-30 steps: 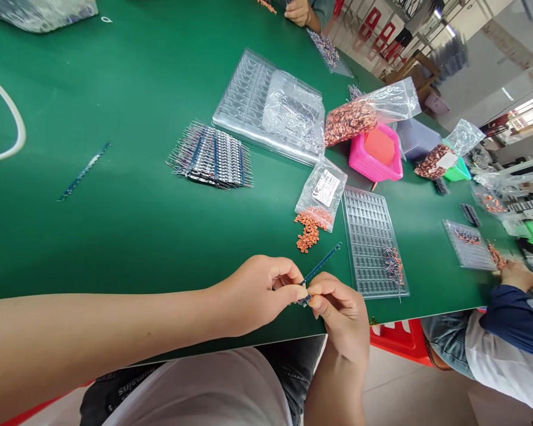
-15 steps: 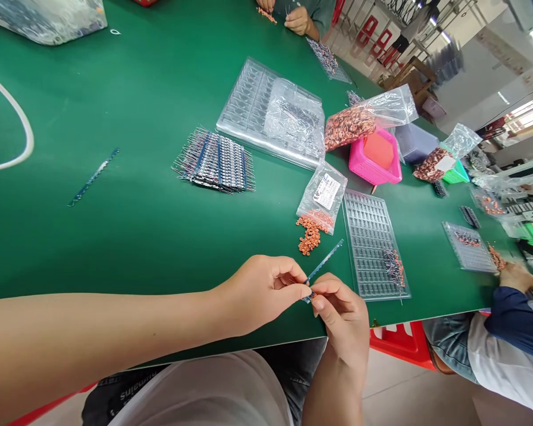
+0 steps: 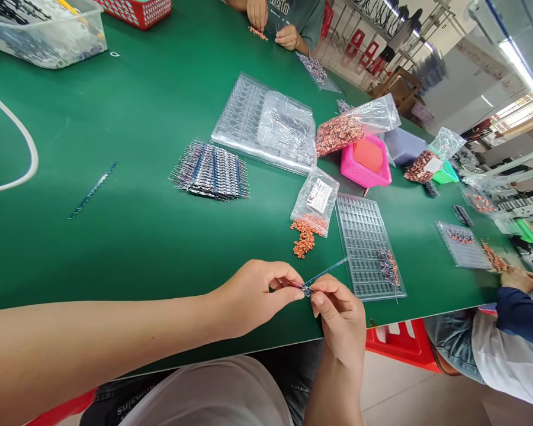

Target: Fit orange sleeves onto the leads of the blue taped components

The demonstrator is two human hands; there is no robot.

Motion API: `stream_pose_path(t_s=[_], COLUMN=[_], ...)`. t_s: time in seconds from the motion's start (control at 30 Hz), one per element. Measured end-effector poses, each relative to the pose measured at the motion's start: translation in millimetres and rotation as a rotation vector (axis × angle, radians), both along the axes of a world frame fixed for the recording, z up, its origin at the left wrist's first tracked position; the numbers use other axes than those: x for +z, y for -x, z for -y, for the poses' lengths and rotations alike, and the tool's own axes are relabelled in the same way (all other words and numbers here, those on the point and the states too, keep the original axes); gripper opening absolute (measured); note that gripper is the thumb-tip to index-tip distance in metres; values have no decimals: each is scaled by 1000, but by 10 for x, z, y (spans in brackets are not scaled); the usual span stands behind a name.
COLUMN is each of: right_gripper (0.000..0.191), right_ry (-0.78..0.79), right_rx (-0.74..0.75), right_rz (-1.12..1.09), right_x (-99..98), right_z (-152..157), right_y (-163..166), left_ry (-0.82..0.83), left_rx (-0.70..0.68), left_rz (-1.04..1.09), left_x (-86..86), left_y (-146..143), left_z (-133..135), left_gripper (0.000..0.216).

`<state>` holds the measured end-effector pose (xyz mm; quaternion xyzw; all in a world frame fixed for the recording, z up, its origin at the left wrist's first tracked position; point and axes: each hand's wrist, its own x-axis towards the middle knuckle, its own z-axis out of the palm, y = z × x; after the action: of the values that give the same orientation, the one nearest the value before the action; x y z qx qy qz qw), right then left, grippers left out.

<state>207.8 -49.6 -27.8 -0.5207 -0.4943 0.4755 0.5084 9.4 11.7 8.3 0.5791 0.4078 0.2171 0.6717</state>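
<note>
My left hand (image 3: 257, 296) and my right hand (image 3: 340, 316) meet above the near edge of the green table (image 3: 128, 236). Both pinch the near end of a thin blue tape strip (image 3: 326, 273) that sticks out to the upper right, toward a clear plastic tray (image 3: 366, 242). A small component seems to sit between the fingertips, but it is too small to name. A heap of small orange rings (image 3: 302, 236) spills from a clear bag (image 3: 316, 198) just beyond my hands.
A stack of taped components (image 3: 211, 170) and a loose blue strip (image 3: 93, 189) lie to the left. Clear trays (image 3: 242, 115), bags of orange parts (image 3: 350, 124) and a pink basket (image 3: 366, 161) stand behind. Other people's hands work at the far edge (image 3: 284, 35) and right (image 3: 517, 278).
The strip has tilted flatter, its free end swinging right toward the tray, as my fingers shifted slightly along it. The view has tipped up, showing more of the table's far side.
</note>
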Motion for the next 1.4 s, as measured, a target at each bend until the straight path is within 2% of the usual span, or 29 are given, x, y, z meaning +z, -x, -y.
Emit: stream_pose_path(t_s=[0.3, 0.63, 0.77, 0.93, 1.03, 1.1, 1.2, 1.3, 1.4], right_gripper=[6, 6, 14, 11, 12, 15, 25, 29, 29], right_ry=[44, 12, -20, -110, -209, -241, -183, -143, -115], right_rx=[88, 157, 37, -106, -223, -385, -595, -577, -533], right_rz=[-41, -82, -28, 199, 473, 687, 949, 1003, 1032], right_x=[-12, 11, 53, 140, 254, 339, 408, 382, 314], right_z=[-12, -54, -30, 127, 167, 97, -140, -399, -539], right_y=[-43, -47, 56, 74, -236, -600, -1215, -1675, -1883], left_ry=[-180, -114, -140, -19, 22, 28, 26, 17, 20], left_rx=[-83, -172, -112, -4, 12, 18, 46, 74, 71], left_rz=[-75, -29, -84, -23, -14, -10, 7, 19, 20], left_x=[-40, -12, -33, -167, -200, -195, -172, -160, -178], left_y=[12, 19, 28, 49, 46, 39, 26, 19, 23], left_z=[0, -11, -4, -83, -103, -95, -75, -65, -76], left_gripper=[18, 18, 22, 29, 30, 28, 25, 26, 28])
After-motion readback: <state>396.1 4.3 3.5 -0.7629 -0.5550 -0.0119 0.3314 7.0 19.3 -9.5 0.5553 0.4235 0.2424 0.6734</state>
